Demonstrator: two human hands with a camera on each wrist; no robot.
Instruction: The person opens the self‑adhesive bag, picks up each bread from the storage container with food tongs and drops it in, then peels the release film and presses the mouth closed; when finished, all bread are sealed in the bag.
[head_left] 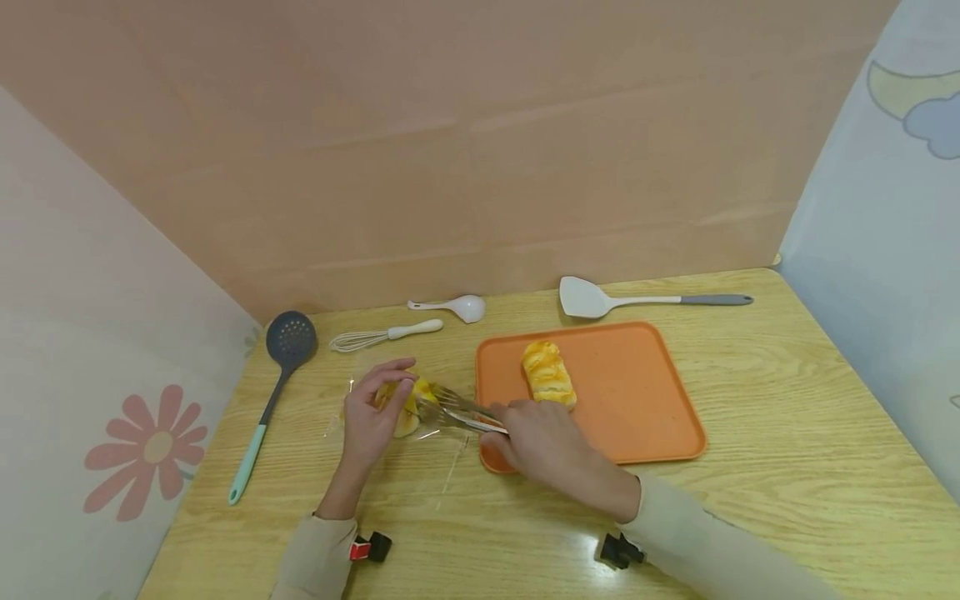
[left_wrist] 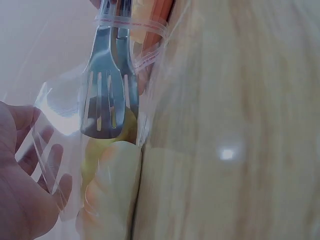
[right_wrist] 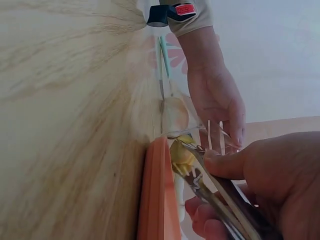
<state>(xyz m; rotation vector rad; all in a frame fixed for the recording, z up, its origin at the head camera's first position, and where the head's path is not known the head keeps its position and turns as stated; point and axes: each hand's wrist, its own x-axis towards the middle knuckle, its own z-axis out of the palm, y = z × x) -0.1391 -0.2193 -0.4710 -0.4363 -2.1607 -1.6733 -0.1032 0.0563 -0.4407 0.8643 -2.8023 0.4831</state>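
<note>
A clear zip bag (left_wrist: 60,97) lies on the table left of the orange tray (head_left: 637,392). My left hand (head_left: 371,417) pinches its film near the mouth, with the other fingers showing through the plastic. Inside are a pale bread roll (left_wrist: 112,192) with browned patches and a yellow piece (left_wrist: 95,155) beside it. My right hand (head_left: 551,442) grips metal tongs (left_wrist: 102,95), their slotted ends through the bag's mouth and right at the yellow piece. A golden loaf-shaped bread (head_left: 549,375) rests on the tray's left part, just beyond my right hand.
A slotted skimmer (head_left: 291,342) with a mint handle lies at the far left. Along the back are a whisk (head_left: 386,335), a small white ladle (head_left: 467,308) and a white spatula (head_left: 585,297) with a grey handle. A brown partition (head_left: 480,167) stands behind the table.
</note>
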